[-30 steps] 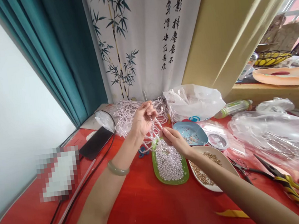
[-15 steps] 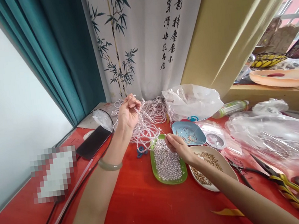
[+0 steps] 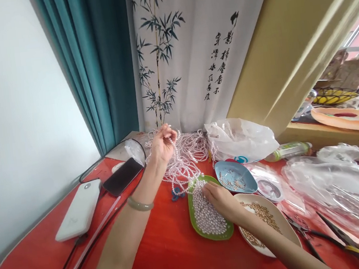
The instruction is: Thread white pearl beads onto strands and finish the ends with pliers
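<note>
My left hand (image 3: pixel 165 144) is raised above a heap of pale pink bead strands (image 3: pixel 191 148), its fingers curled and pinched round a bead strand that hangs from them. A jade-coloured bangle sits on that wrist. My right hand (image 3: pixel 217 196) is lowered to the loose pearl beads (image 3: pixel 206 215) in a green tray (image 3: pixel 195 227). Its fingertips are pressed together at the beads; what they hold is hidden. The top end of the tray lies against the strands.
Right of the tray stand a blue dish (image 3: pixel 251 177) with small bits and a cream plate (image 3: pixel 293 236) of gold beads. Further right are pliers (image 3: pixel 337 228) and plastic bags (image 3: pixel 352 175). A white bag (image 3: pixel 241 138) stands behind. Left lie a phone (image 3: pixel 122 177) and a white power bank (image 3: pixel 79 210).
My right hand has dropped from above the tray's far end down to the beads. My left hand keeps its curled grip. The view has shifted, so everything sits lower and further right.
</note>
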Action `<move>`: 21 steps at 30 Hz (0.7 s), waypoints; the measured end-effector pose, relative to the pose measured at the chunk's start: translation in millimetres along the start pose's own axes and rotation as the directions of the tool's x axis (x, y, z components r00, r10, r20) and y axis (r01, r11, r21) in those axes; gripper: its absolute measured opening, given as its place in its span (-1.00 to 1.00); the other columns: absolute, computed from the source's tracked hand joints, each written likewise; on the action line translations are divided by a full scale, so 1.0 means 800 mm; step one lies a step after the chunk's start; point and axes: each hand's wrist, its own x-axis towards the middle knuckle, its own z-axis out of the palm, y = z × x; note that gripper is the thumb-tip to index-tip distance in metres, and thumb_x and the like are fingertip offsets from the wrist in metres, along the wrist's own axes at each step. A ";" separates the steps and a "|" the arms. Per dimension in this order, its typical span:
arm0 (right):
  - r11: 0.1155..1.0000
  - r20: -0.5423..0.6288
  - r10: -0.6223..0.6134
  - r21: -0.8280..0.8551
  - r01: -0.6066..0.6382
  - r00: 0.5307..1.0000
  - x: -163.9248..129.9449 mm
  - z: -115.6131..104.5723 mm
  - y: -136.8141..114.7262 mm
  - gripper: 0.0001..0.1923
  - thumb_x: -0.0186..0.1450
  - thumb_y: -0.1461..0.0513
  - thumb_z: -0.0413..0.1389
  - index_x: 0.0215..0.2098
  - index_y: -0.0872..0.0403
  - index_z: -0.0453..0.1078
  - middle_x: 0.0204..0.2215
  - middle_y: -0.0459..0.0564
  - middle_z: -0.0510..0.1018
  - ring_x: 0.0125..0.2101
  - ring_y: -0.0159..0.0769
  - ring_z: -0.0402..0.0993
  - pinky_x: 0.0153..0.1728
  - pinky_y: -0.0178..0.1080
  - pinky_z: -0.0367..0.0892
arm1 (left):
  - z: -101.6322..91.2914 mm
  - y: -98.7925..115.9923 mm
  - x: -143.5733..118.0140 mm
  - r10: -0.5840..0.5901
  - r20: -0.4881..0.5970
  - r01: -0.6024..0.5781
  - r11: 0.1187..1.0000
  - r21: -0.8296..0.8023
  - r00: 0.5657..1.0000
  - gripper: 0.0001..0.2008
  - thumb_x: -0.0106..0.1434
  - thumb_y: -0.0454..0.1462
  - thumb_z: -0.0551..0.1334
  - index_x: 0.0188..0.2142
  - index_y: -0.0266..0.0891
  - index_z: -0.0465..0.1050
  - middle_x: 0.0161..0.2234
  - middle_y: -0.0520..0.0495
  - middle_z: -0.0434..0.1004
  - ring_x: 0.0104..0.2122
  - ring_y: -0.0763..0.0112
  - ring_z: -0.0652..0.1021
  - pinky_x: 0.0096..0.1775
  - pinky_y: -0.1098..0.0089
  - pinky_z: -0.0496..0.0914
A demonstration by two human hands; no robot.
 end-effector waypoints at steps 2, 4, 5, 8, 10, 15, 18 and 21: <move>0.995 0.026 -0.033 -0.094 0.035 0.999 -0.007 -0.005 -0.005 -0.71 0.30 0.15 -0.18 -0.49 0.07 0.24 -0.44 0.03 0.36 -0.38 -0.24 0.29 -0.32 -0.19 0.16 | 0.000 -0.014 -0.005 -0.046 0.004 0.046 0.999 0.016 0.999 -0.74 0.23 -0.50 -0.01 -0.57 -0.32 0.23 -0.68 0.12 0.08 -0.68 0.73 0.21 -0.41 0.59 0.35; 0.989 0.053 -0.056 -0.138 0.063 0.997 -0.014 -0.014 -0.009 -0.71 0.30 0.16 -0.18 -0.42 0.08 0.30 -0.38 0.06 0.39 -0.31 -0.20 0.30 -0.25 -0.15 0.18 | 0.000 -0.026 -0.009 -0.083 0.002 0.083 0.996 0.032 0.997 -0.76 0.23 -0.49 0.01 -0.55 -0.32 0.25 -0.68 0.12 0.09 -0.67 0.72 0.22 -0.38 0.57 0.36; 0.985 0.065 -0.073 -0.150 0.082 0.995 -0.017 -0.020 -0.010 -0.72 0.30 0.16 -0.17 -0.39 0.08 0.32 -0.37 0.07 0.40 -0.29 -0.19 0.30 -0.23 -0.14 0.17 | 0.000 -0.031 -0.011 -0.094 0.001 0.094 0.995 0.038 0.996 -0.77 0.23 -0.49 0.01 -0.54 -0.32 0.26 -0.67 0.12 0.09 -0.67 0.72 0.22 -0.37 0.56 0.36; 0.980 0.069 -0.112 -0.159 0.122 0.991 -0.022 -0.040 -0.013 -0.72 0.30 0.15 -0.15 -0.37 0.07 0.35 -0.35 0.07 0.42 -0.27 -0.18 0.30 -0.20 -0.12 0.16 | 0.000 -0.040 -0.016 -0.094 -0.008 0.094 0.994 0.059 0.996 -0.76 0.22 -0.50 0.00 -0.53 -0.32 0.27 -0.67 0.12 0.10 -0.66 0.71 0.22 -0.37 0.55 0.37; 0.983 0.047 -0.089 -0.156 0.096 0.995 -0.019 -0.051 -0.013 -0.71 0.30 0.14 -0.15 -0.39 0.06 0.34 -0.36 0.06 0.43 -0.29 -0.19 0.31 -0.23 -0.14 0.17 | 0.000 -0.043 -0.017 -0.096 -0.015 0.097 0.993 0.074 0.995 -0.75 0.21 -0.52 0.00 -0.54 -0.32 0.27 -0.67 0.12 0.09 -0.66 0.71 0.22 -0.36 0.54 0.36; 0.995 -0.106 0.035 -0.093 -0.045 0.994 0.002 -0.058 -0.010 -0.75 0.29 0.13 -0.16 -0.41 0.05 0.26 -0.42 0.01 0.41 -0.37 -0.24 0.32 -0.33 -0.20 0.15 | -0.001 -0.052 -0.020 -0.123 -0.008 0.124 0.988 0.091 0.992 -0.73 0.21 -0.50 0.00 -0.58 -0.31 0.25 -0.67 0.12 0.09 -0.66 0.71 0.21 -0.33 0.54 0.37; 0.999 -0.215 0.043 -0.012 -0.047 0.976 0.018 -0.052 -0.014 -0.81 0.25 0.12 -0.06 -0.30 0.06 0.25 -0.39 0.02 0.40 -0.35 -0.24 0.31 -0.32 -0.22 0.15 | -0.001 -0.058 -0.023 -0.127 0.009 0.126 0.986 0.109 0.992 -0.73 0.22 -0.50 -0.01 -0.57 -0.31 0.26 -0.67 0.11 0.09 -0.66 0.70 0.22 -0.32 0.53 0.37; 0.999 -0.275 0.007 0.035 0.003 0.961 0.032 -0.049 -0.026 -0.79 0.21 0.12 -0.01 -0.24 0.07 0.27 -0.38 0.03 0.37 -0.35 -0.24 0.29 -0.31 -0.21 0.16 | -0.003 -0.065 -0.027 -0.144 -0.006 0.143 0.980 0.136 0.990 -0.73 0.22 -0.50 -0.02 -0.56 -0.32 0.26 -0.67 0.12 0.08 -0.66 0.71 0.22 -0.32 0.54 0.37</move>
